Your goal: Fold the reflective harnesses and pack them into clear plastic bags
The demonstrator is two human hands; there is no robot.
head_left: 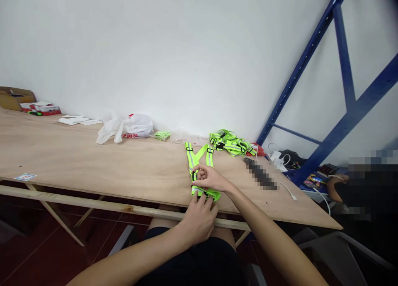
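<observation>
A neon-yellow reflective vest (198, 157) made of elastic straps with grey stripes lies on the wooden table in front of me. Its two shoulder straps, each with a black slider, point toward the wall, and its lower band is folded up near the table edge. My left hand (200, 217) holds that folded band from the near side, fingers bent over it and thumb partly hidden. Just above it, my right hand (209, 179) is closed, with thumb and index finger pinching the vest's left edge beside a black buckle (194, 177).
More neon straps lie in a pile (231, 144) by the wall. Left of them are a flat packet (162, 135) and a white plastic bag (139, 126). A white cable (289, 189) lies right, near a blue metal frame (329, 124). Another person's arm (336, 187) shows at far right.
</observation>
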